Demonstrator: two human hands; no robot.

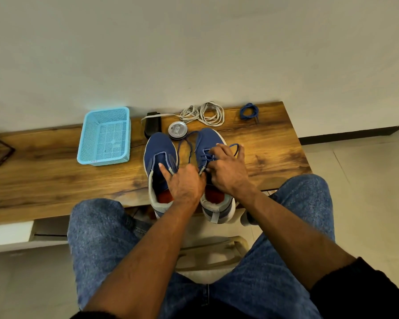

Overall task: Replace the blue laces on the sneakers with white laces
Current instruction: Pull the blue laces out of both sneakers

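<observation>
Blue sneakers sit side by side at the near edge of your wooden table, heels toward you. Your left hand rests on the left sneaker, its forefinger stretched out over the tongue and the other fingers loosely bent near the inner eyelets; whether it pinches anything there you cannot tell from this view. That shoe shows a single blue strand across the far end of its lacing. Your right hand is on the right sneaker, fingers curled into the blue lace, a loop of which passes round your fingers on the right while another long loop trails left into the gap between the two shoes. On the far side of the table lie the white laces in loose coils, with a small coiled blue lace further right, well apart from them. Just beyond the toes stand a round tin and a black object. A light blue basket sits to the left.
</observation>
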